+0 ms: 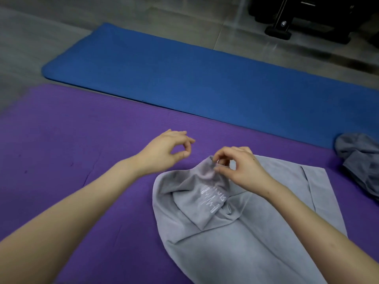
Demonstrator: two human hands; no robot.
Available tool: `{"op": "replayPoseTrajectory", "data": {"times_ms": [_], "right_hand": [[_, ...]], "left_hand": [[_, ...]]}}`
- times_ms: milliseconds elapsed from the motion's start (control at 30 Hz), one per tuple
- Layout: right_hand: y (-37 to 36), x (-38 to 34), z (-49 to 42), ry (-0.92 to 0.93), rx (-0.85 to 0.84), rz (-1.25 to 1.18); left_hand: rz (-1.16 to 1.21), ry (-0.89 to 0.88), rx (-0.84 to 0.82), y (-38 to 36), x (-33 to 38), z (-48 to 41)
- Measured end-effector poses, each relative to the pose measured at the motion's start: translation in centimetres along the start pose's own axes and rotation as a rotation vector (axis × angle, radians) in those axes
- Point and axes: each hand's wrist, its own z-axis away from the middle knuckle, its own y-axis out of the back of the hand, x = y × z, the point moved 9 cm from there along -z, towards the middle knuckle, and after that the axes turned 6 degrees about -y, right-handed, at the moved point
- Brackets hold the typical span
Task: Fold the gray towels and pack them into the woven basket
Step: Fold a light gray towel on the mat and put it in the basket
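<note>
A light gray towel [242, 238] with white embroidered lettering lies rumpled on the purple mat [71, 150]. My right hand [240, 167] pinches a raised corner of it between thumb and fingers, lifting that corner off the mat. My left hand [164, 152] hovers just left of the corner with thumb and forefinger curled toward each other, holding nothing. A second, darker gray towel [361, 160] sits crumpled at the right edge, partly on the purple mat. No woven basket is in view.
A blue mat [184, 74] lies beyond the purple one on a gray floor [30, 37]. Black exercise equipment [297, 17] stands at the top right.
</note>
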Motion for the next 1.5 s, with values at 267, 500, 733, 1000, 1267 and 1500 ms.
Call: {"op": "replayPoseTrajectory", "data": {"times_ms": [267, 500, 733, 1000, 1267, 1500], "right_hand": [[1.0, -4.0, 0.7, 0.083, -0.037, -0.273], [-2.6, -1.3, 0.9, -0.002, -0.230, -0.023], [-3.4, -1.5, -1.2, 0.014, -0.115, 0.570], [7.0, -14.2, -8.6, 0.033, 0.486, 0.443], [-4.0, -21.5, -19.2, 0.114, 0.174, -0.111], [-16.7, -15.8, -15.8, 0.021, -0.406, -0.267]], "left_hand": [[-0.111, -0.124, -0.032, -2.0, 2.7, 0.5], [0.048, -0.169, 0.061, 2.9, 5.4, 4.5], [-0.250, -0.148, 0.095, 7.4, 6.3, 10.6], [0.170, 0.384, 0.481, 14.1, 3.0, 15.0], [0.095, 0.732, 0.628, 20.3, -7.8, 23.3], [-0.479, 1.208, 0.448, 18.1, -19.6, 31.8]]}}
